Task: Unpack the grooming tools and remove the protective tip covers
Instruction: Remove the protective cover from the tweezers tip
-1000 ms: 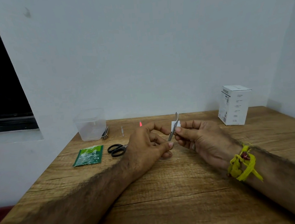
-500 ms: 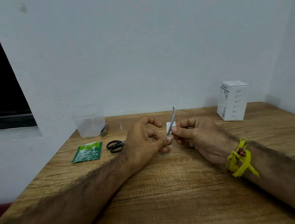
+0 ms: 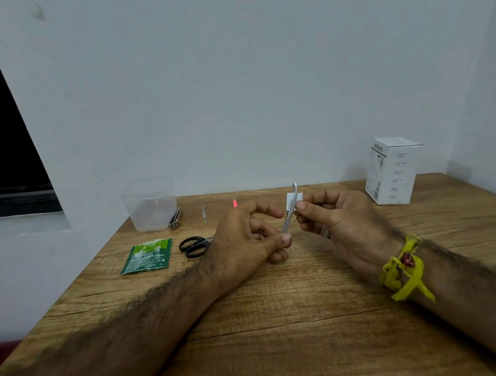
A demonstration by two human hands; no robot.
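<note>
While both of your forearms lie across the wooden worktop (image 3: 283,348), your hands meet above its middle on one item.

Item held: a slim metal grooming tool (image 3: 289,214), tilted, curved upper end pointing up and away from you. A small white piece (image 3: 291,199) sits around or behind its upper part; which of the two cannot be told.

Your left hand (image 3: 245,238): fingers curled, thumb and a fingertip pinching the tool's lower end.

Your right hand (image 3: 335,216): fingers curled, thumb and forefinger pinching the tool's upper part at the white piece. A yellow thread band (image 3: 405,273) with a small red bead is tied on this wrist.

Items on the worktop, to your left:
- black-handled scissors (image 3: 193,246), lying flat, blades hidden behind your left hand;
- green sachet (image 3: 147,255), flat, just left of the scissors;
- clear plastic container (image 3: 150,209), at the back edge by the wall;
- metal nail clipper (image 3: 175,218), just beside the container on its right;
- small thin metal tool (image 3: 204,215), apart from the clipper, further right;
- small red-pink piece (image 3: 234,202), near the back, just beyond your left hand; too small to identify.

Item on the worktop, to your right: white cardboard box (image 3: 392,170), upright, printed on its sides, near the wall and well apart from your hands.
</note>
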